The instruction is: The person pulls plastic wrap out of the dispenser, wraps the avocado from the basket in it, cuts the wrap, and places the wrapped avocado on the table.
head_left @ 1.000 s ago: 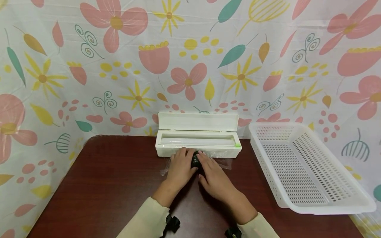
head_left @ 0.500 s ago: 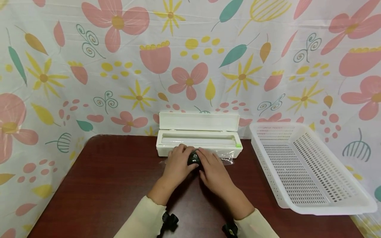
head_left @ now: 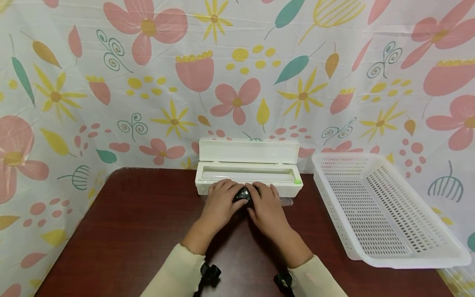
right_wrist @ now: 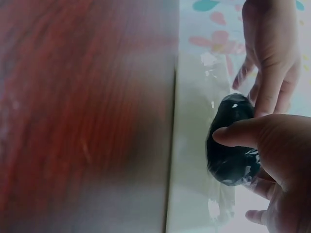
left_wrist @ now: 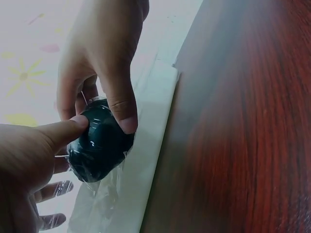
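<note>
A dark, glossy round object [head_left: 243, 194] wrapped in clear cling film sits between both hands, right against the front of the white film dispenser [head_left: 248, 176]. My left hand [head_left: 224, 190] grips its left side, with the thumb pressed on it [left_wrist: 63, 132]. My right hand [head_left: 261, 192] grips the right side, its thumb lying over the top [right_wrist: 238, 135]. In the left wrist view the dark object [left_wrist: 99, 145] shows film stretched over it, and loose film [left_wrist: 97, 204] trails below. The right wrist view shows the dark object [right_wrist: 231, 141] against the pale dispenser wall.
The dispenser's lid [head_left: 248, 152] stands open with a film roll inside. A white perforated basket [head_left: 382, 206] lies at the right on the dark red table [head_left: 141, 222]. A floral cloth [head_left: 111, 82] hangs behind and at the sides.
Both hands and the dark object have slid away from me, up against the dispenser. The film that lay spread on the table is now mostly drawn in under the hands.
</note>
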Action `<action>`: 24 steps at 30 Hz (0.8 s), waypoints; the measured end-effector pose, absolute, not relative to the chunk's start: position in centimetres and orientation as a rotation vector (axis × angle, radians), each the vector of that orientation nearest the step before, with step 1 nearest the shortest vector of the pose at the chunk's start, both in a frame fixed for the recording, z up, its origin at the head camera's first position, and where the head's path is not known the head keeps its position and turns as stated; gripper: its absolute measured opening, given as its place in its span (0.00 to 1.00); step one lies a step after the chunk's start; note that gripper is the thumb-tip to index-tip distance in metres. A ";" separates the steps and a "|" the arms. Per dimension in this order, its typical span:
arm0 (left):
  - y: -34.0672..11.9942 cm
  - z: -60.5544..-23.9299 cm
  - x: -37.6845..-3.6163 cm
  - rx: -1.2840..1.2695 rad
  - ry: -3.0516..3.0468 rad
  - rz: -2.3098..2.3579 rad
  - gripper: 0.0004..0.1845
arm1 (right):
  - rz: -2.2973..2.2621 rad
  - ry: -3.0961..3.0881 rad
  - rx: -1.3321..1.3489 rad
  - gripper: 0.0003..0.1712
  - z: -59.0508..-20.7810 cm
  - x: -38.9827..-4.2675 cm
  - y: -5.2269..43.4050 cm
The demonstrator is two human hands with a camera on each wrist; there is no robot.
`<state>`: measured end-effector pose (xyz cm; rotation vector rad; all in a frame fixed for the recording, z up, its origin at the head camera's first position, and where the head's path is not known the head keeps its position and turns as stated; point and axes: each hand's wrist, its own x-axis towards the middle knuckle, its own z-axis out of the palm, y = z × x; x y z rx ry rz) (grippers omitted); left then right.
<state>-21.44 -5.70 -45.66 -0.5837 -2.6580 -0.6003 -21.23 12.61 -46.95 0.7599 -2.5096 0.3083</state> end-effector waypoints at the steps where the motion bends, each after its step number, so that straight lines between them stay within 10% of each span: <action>1: -5.7 -45.6 -21.5 -0.586 -2.662 -0.596 0.24 | 0.307 -2.521 0.746 0.42 -46.9 -21.3 12.6; 24: -4.8 -44.5 -20.8 -0.652 -2.710 -0.599 0.36 | 0.351 -2.660 0.666 0.39 -45.8 -22.1 12.5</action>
